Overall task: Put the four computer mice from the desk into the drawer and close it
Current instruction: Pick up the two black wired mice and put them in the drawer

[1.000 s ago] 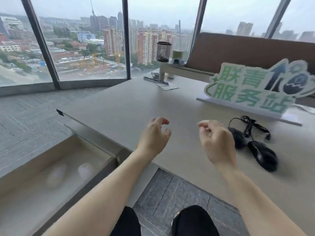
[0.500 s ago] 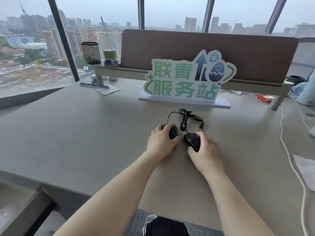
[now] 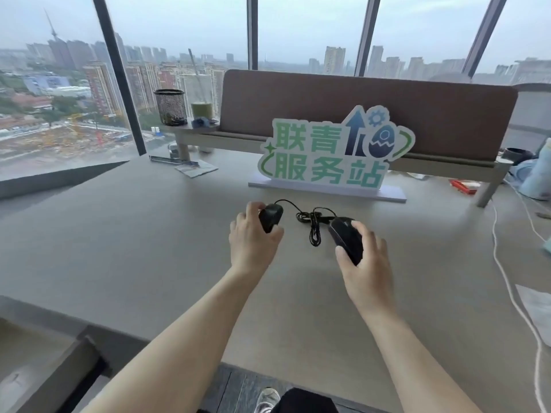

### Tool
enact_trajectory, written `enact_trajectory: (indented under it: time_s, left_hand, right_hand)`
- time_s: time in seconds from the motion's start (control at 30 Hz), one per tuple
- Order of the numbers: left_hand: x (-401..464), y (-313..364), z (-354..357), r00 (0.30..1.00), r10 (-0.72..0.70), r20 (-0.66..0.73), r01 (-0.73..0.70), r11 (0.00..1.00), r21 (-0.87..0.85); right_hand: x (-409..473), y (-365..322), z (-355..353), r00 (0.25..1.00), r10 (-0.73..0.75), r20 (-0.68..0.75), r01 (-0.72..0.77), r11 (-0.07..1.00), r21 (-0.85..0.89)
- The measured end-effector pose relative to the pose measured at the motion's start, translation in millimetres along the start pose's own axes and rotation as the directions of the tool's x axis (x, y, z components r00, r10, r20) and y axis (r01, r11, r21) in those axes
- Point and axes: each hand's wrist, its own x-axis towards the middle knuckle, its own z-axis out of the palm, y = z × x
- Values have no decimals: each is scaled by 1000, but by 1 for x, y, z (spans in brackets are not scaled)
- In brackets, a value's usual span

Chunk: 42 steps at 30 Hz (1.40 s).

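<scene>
Two black wired mice are over the middle of the beige desk (image 3: 125, 234). My left hand (image 3: 253, 239) grips the smaller mouse (image 3: 271, 217) by its sides. My right hand (image 3: 366, 257) holds the larger mouse (image 3: 346, 238), thumb at its near end. Their black cables (image 3: 311, 222) hang tangled between the two hands. The open drawer (image 3: 35, 374) shows only as a corner at the bottom left; its inside is mostly out of frame.
A green and white sign (image 3: 331, 156) stands just behind the mice. A mesh pen cup (image 3: 170, 106) and a drink (image 3: 202, 110) sit on a raised shelf at the back left. A white cable (image 3: 507, 281) and paper (image 3: 536, 311) lie at the right.
My view swung from the open drawer to the desk. Both hands reached the two black mice, closed on them and have drawn them apart, stretching the tangled cables between.
</scene>
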Motion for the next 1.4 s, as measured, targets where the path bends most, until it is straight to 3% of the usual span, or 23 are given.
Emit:
enact_trajectory:
  time_s: [0.17,0.37,0.53,0.7,0.87,1.0,1.1,1.17,1.23,1.4]
  left_hand:
    - [-7,14,-105,962,129,-242,-168,975,-146]
    - [-36,-1,-241,863,122,-490,-203,972,-115]
    - [-81,-62,-337,767,39,-640,-62,998,-14]
    - [-138,-150,-392,712,-124,-691,226,972,59]
    - [-190,-253,-409,642,-388,-661,584,806,95]
    - [-206,-302,-406,582,-552,-597,767,617,177]
    - [-203,-326,-397,591,-615,-522,805,489,337]
    - [-199,-342,-389,589,-659,-468,805,432,405]
    - [-196,-356,-381,563,-713,-418,813,386,436]
    - [-196,-380,-371,491,-810,-321,834,329,444]
  right_hand:
    - [-14,-80,6,985,-157,-77,173,947,270]
    - [-51,-189,41,954,-300,19,248,819,518]
    - [-109,-264,98,900,-403,168,215,743,634]
    - [-186,-310,169,759,-501,415,115,732,672]
    - [-258,-315,235,602,-459,653,-28,805,593]
    - [-298,-311,288,456,-368,810,14,913,407]
    - [-316,-313,323,351,-281,893,117,959,256]
    - [-322,-318,343,314,-245,918,268,950,162]
    - [-326,-324,360,275,-201,940,392,916,81]
    - [-331,-326,396,153,-43,987,540,840,-47]
